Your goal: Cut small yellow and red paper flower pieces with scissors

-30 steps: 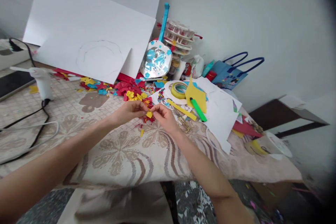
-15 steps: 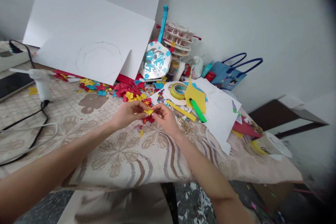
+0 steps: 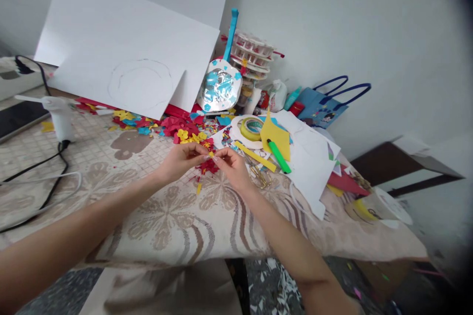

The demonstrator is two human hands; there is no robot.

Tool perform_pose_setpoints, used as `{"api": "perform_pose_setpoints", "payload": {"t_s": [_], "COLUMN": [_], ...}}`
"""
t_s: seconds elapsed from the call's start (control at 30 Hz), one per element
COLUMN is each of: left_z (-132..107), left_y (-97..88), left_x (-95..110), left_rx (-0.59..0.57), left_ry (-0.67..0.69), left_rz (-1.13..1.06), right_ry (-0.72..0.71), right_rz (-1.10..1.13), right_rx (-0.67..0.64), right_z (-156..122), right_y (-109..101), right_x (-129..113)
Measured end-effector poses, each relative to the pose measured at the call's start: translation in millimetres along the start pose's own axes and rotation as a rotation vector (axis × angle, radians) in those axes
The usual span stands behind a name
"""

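Note:
My left hand (image 3: 182, 158) and my right hand (image 3: 232, 166) meet over the middle of the patterned tablecloth (image 3: 177, 216). Both pinch a small yellow paper piece (image 3: 211, 154) between fingertips; only a sliver of it shows. Just below the hands lies a small heap of red paper scraps (image 3: 207, 167) and a loose yellow scrap (image 3: 199, 187). Gold scissors (image 3: 259, 176) lie right beside my right hand.
Red, yellow and blue paper flowers (image 3: 177, 128) litter the table behind the hands. A glue gun (image 3: 59, 114) with cables stands at left. White boards (image 3: 125, 44) lean on the wall. Tape roll (image 3: 251, 127), yellow paper (image 3: 275, 137), green marker (image 3: 279, 155) and blue bag (image 3: 321, 106) sit right.
The yellow piece has been closed up between the fingertips, so less of it shows than before. Both hands stay in the same spot.

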State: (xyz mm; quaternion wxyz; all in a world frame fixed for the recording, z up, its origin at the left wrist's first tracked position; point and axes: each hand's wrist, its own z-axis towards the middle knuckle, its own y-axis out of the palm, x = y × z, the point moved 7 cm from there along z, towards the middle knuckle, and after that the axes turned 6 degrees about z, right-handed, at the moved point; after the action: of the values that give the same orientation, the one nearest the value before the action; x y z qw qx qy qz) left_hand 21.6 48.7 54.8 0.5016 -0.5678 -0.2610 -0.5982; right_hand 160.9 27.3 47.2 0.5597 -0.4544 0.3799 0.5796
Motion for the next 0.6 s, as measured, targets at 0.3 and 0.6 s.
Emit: {"api": "perform_pose_setpoints", "payload": {"t_s": [0.3,0.6], "left_z": [-2,-1], "left_y": [-0.7,1.2], "left_x": [-2,-2], "left_rx": [0.064,0.014], "left_ry": [-0.077,-0.043], "left_rz": [-0.032,-0.049], "right_ry": [0.027,0.141], "right_rz": [0.057,0.275], "right_rx": [0.026,0.064], "right_z": [-3,-1], "right_y": [2,3], "right_x": [5,16]}}
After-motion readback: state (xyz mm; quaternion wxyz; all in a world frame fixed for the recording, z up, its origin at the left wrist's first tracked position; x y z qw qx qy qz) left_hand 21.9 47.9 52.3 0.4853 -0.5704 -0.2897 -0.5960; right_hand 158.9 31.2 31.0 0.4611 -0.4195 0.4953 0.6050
